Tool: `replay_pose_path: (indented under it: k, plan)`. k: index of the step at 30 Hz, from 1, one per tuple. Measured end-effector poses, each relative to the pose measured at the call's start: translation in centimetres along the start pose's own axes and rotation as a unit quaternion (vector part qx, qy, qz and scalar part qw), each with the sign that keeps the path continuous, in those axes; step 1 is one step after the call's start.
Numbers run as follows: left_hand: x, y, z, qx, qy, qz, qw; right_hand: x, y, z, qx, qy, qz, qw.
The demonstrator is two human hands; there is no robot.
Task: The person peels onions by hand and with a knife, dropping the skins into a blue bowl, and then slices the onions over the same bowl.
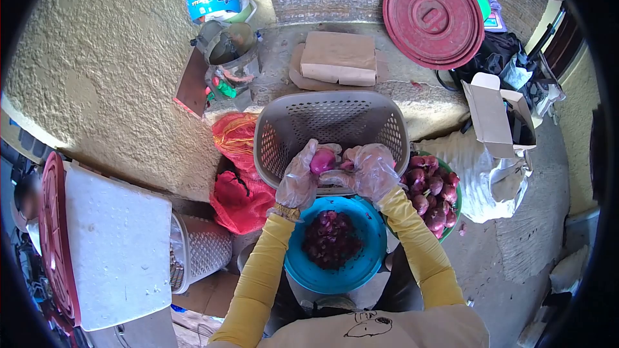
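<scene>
Both my hands wear clear plastic gloves and meet over the near rim of a grey-brown perforated basket (332, 104). My left hand (298, 179) is closed around a peeled-looking purple-red onion (322, 162). Close beside it, my right hand (374, 171) has its fingers curled in; a pinkish-purple bit shows at its fingertips, and I cannot tell what it is. Below the hands is a blue basin (295, 254) with a heap of dark red onion skins (330, 238). To the right, a green basin (457, 214) is full of red onions (431, 188).
Red mesh sacks (238, 196) lie left of the basket. Behind it, a ledge bears a cardboard box (338, 58) and a maroon round lid (433, 18). A white sack (487, 180) and an open carton (487, 113) are at right. A white board (119, 245) stands at left.
</scene>
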State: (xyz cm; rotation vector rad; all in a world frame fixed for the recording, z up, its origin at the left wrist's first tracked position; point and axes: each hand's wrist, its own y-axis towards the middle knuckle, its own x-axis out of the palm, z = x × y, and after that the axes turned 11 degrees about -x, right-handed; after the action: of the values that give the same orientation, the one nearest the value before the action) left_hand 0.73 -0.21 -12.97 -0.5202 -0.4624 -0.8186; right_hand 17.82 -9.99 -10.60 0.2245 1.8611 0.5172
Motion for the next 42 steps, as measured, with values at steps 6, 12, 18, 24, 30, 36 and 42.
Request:
replay_pose_path:
  k: [6,12,18,24,30,36,42]
  plan:
    - [0.0,0.0,-0.1,0.017,0.022,0.017,0.999,-0.1,0.1,0.1,0.01,-0.003,-0.005,1.0]
    - [-0.2,0.0,-0.5,0.048,0.094,0.03,0.994,-0.6,0.7,-0.6,0.041,0.016,0.019,0.999]
    - [-0.5,0.2,-0.9,0.051,0.111,0.039,0.992,0.2,0.1,-0.3,0.028,0.013,0.014,0.999]
    - [0.4,-0.8,-0.5,0.174,0.259,0.06,0.948,0.1,0.1,-0.4,0.029,0.01,-0.032,0.999]
    - [0.0,-0.4,-0.2,0.101,0.197,0.045,0.974,-0.6,0.6,-0.8,0.055,0.004,-0.036,0.998]
    - [-0.8,0.2,-0.7,0.093,0.235,0.027,0.967,-1.5,1.0,-1.1,0.092,0.013,-0.048,0.995]
    - [-2.6,0.7,-1.6,0.228,0.415,0.023,0.88,-1.0,0.9,-1.1,0.06,-0.002,-0.03,0.998]
